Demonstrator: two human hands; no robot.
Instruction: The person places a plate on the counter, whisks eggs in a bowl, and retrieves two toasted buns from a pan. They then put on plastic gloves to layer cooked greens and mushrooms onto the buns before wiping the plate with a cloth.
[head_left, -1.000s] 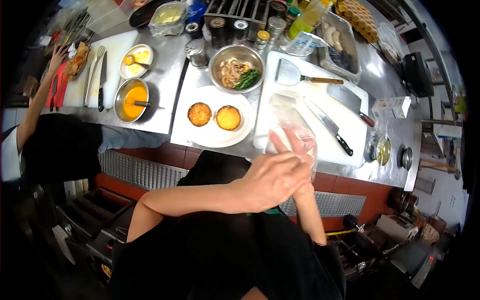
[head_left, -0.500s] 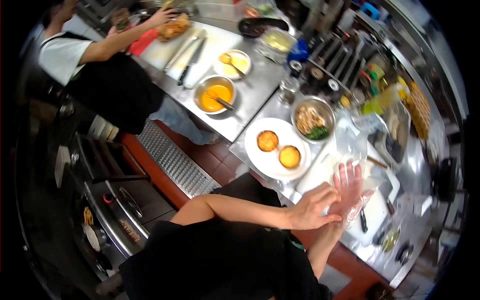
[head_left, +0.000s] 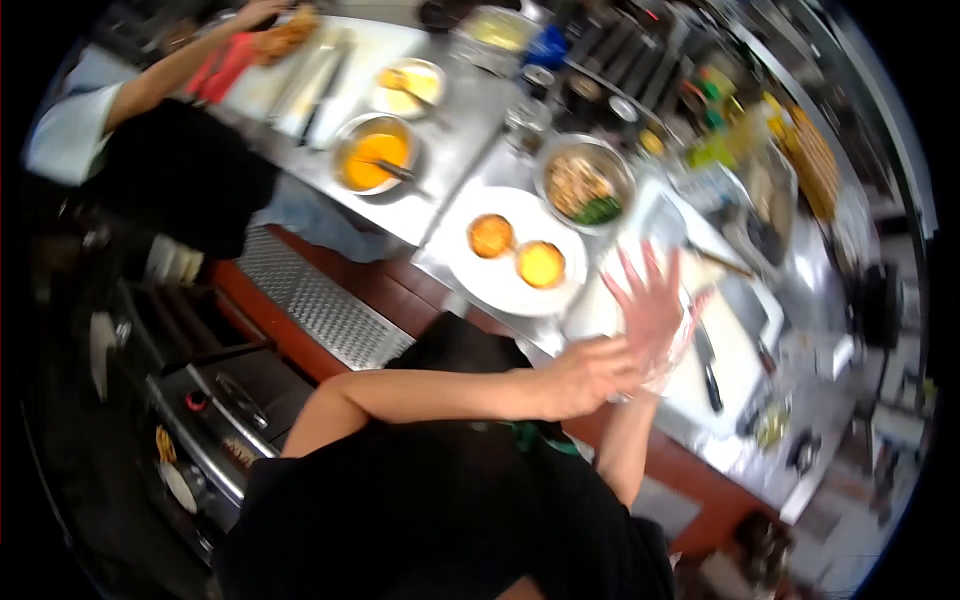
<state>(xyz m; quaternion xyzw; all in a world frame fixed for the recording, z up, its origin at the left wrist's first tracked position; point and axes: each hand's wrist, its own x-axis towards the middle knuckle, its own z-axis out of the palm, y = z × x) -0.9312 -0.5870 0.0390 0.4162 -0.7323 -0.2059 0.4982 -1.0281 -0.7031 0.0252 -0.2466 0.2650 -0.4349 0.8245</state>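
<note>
My right hand [head_left: 652, 305] is raised over a white cutting board [head_left: 655, 400], fingers spread, inside a clear plastic glove [head_left: 683, 345]. At its wrist, my bare left hand [head_left: 585, 378] has its fingers closed on the glove's cuff. Left of the hands, a white plate [head_left: 465, 285] carries two round golden toasted pieces [head_left: 541, 265]. Behind the plate sits a steel bowl [head_left: 628, 175] with shredded pale food [head_left: 578, 183] and green leaves [head_left: 598, 210]. A black-handled knife [head_left: 711, 385] lies on the board, right of my gloved hand.
Farther left are a bowl of orange sauce [head_left: 372, 155] with a utensil in it and a small dish [head_left: 410, 88] with a spoon. A co-worker [head_left: 180, 170] stands at the far-left counter. Bottles [head_left: 730, 140] and containers line the back right.
My view has shifted, so the counter items appear higher and farther left. The gloved right hand's fingers have spread wider, and my left hand has moved down toward the glove's cuff.
</note>
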